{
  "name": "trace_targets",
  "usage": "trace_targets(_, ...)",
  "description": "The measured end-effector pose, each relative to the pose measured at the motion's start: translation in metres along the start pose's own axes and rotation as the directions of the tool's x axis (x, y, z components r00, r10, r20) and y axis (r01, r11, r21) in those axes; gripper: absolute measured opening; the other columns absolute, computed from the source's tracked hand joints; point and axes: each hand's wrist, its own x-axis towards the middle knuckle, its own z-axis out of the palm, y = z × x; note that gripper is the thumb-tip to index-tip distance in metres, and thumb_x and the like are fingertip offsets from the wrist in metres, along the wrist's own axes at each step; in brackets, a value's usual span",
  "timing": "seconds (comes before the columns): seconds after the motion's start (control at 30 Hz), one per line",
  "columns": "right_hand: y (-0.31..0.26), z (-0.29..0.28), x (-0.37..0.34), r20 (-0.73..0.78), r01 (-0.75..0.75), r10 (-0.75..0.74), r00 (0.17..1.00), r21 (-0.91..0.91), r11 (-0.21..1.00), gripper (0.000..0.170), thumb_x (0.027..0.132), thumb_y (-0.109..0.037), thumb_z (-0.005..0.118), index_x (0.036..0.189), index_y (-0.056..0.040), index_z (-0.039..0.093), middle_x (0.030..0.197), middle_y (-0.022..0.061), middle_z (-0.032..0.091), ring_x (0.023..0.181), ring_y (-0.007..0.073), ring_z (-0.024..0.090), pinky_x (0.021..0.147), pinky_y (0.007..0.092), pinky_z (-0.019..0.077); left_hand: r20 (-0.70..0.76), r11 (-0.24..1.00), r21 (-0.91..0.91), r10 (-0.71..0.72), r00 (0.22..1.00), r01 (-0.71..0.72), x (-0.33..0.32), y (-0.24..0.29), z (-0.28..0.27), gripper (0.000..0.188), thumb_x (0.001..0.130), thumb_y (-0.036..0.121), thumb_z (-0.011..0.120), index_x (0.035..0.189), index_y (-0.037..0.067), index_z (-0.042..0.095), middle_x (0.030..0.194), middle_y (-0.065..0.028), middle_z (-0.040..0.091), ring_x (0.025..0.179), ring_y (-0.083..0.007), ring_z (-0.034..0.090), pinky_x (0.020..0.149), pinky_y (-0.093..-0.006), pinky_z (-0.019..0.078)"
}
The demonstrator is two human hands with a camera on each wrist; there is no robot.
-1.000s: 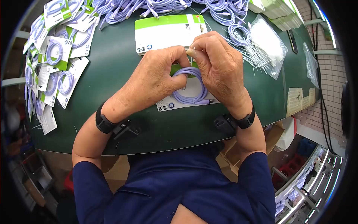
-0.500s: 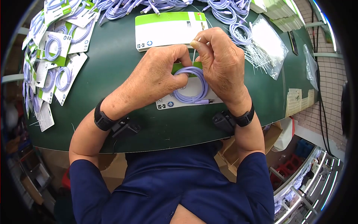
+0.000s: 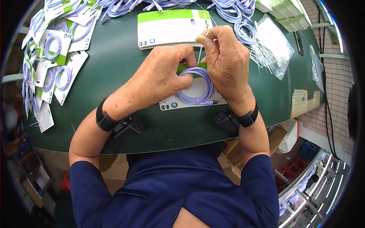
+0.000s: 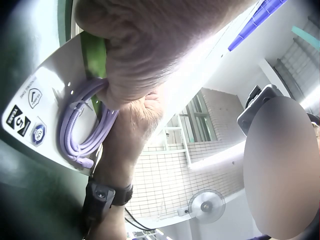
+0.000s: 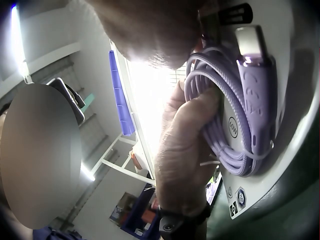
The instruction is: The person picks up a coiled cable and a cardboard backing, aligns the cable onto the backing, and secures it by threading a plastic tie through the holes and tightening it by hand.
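A lilac braided USB cable (image 3: pixel 189 100), wound in a coil, lies against a white and green backing card (image 3: pixel 180 105). My left hand (image 3: pixel 161 74) grips the card and coil at the left, its thumb reaching inside the loop. Between the thumb and index finger of my right hand (image 3: pixel 230 64) is the end of a thin white cable tie (image 3: pixel 200 54), which runs down to the top of the coil. Another white tie binds the coil beside its metal plug (image 5: pixel 251 42) in the right wrist view. Both hands hide parts of the card.
Beyond the hands sits a stack of printed cards (image 3: pixel 167 30). Carded cables (image 3: pixel 53 47) pile up at left, with loose lilac cables (image 3: pixel 125 7) along the back. Loose white ties (image 3: pixel 262 57) and their plastic bag (image 3: pixel 275 49) lie at right, near more stacked cards (image 3: pixel 285 15).
My right fingertips have risen up and slightly right, and more of the white tie shows between them and the coil. The left hand keeps its grip on the card and coil.
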Motion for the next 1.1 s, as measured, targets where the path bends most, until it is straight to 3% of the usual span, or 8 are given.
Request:
trace_targets(0.1,-0.001,0.001,0.001,-0.028,-0.006,0.006,1.000,0.026,1.000,0.015,0.098,-0.006,0.073,0.097,-0.0052,0.058,0.082,0.0140,0.067,0.066,0.0328,0.069,0.055,0.0404,0.0524,0.004,1.000,0.014,0.004,1.000,-0.004,0.000,-0.001,-0.001,0.013,0.076,0.000,0.066,0.089,-0.003,0.067,0.070,-0.0158,0.063,0.061,-0.0240,0.058,0.062,-0.0391,0.0500)
trace_targets(0.2,0.002,-0.002,-0.002,0.035,-0.051,0.050,0.998,0.031,0.998,0.013,0.101,-0.008,0.073,0.104,-0.0025,0.062,0.091,0.0072,0.074,0.063,0.0125,0.071,0.056,0.0243,0.0553,0.015,1.000,0.021,-0.004,1.000,0.004,0.000,0.000,-0.001,0.013,0.076,0.000,0.067,0.089,-0.003,0.068,0.070,-0.0158,0.063,0.060,-0.0237,0.058,0.062,-0.0391,0.0499)
trace_targets(0.33,-0.001,-0.006,0.000,0.085,-0.172,0.154,0.984,0.288,0.942,0.012,0.097,-0.005,0.076,0.105,-0.0007,0.068,0.089,0.0067,0.073,0.068,0.0130,0.070,0.061,0.0246,0.0548,0.012,1.000,0.007,-0.023,1.000,0.022,0.001,-0.002,-0.005,0.014,0.076,0.000,0.067,0.089,-0.003,0.068,0.071,-0.0156,0.065,0.063,-0.0231,0.060,0.064,-0.0384,0.0513)
trace_targets(0.63,-0.012,-0.030,0.007,0.176,0.095,-0.107,0.979,0.076,0.993,0.017,0.091,-0.003,0.081,0.108,-0.0020,0.080,0.090,0.0072,0.073,0.075,0.0132,0.067,0.067,0.0271,0.0536,-0.029,0.993,-0.114,-0.034,0.999,0.031,0.004,0.000,-0.012,0.016,0.079,0.001,0.069,0.094,-0.005,0.069,0.084,-0.0145,0.074,0.083,-0.0243,0.073,0.079,-0.0364,0.0582)
trace_targets(0.77,-0.024,-0.041,0.007,0.265,-0.047,0.000,0.964,0.169,0.984,0.021,0.091,-0.004,0.080,0.111,-0.0027,0.080,0.090,0.0086,0.073,0.077,0.0145,0.068,0.070,0.0271,0.0536,-0.028,0.992,-0.118,-0.049,0.998,0.046,0.004,0.002,-0.013,0.018,0.079,0.001,0.070,0.096,-0.005,0.071,0.088,-0.0159,0.076,0.086,-0.0249,0.075,0.081,-0.0364,0.0588)
trace_targets(0.87,-0.028,-0.050,0.006,0.471,-0.355,0.180,0.863,0.314,0.881,0.023,0.089,-0.002,0.080,0.112,-0.0021,0.080,0.089,0.0088,0.073,0.078,0.0157,0.067,0.069,0.0273,0.0528,-0.029,0.993,-0.113,-0.030,0.999,0.026,0.004,0.000,-0.014,0.018,0.079,0.002,0.070,0.096,-0.005,0.072,0.088,-0.0172,0.076,0.085,-0.0249,0.075,0.081,-0.0365,0.0588)
trace_targets(1.0,-0.021,-0.052,0.007,0.501,-0.260,0.016,0.865,0.421,0.869,0.025,0.088,0.002,0.079,0.113,-0.0017,0.081,0.090,0.0080,0.073,0.078,0.0158,0.067,0.067,0.0277,0.0527,-0.023,0.994,-0.106,-0.001,1.000,-0.001,0.004,-0.001,-0.015,0.019,0.078,0.002,0.070,0.096,-0.005,0.073,0.088,-0.0186,0.076,0.083,-0.0247,0.074,0.080,-0.0365,0.0585)
trace_targets(1.1,-0.019,-0.057,0.007,0.535,-0.328,0.043,0.844,0.451,0.830,0.026,0.089,0.004,0.077,0.113,-0.0033,0.080,0.093,0.0089,0.074,0.080,0.0187,0.070,0.070,0.0285,0.0540,-0.013,0.992,-0.128,-0.021,1.000,0.019,0.005,0.004,-0.018,0.019,0.078,0.002,0.070,0.095,-0.005,0.074,0.087,-0.0192,0.075,0.083,-0.0247,0.074,0.079,-0.0364,0.0583)
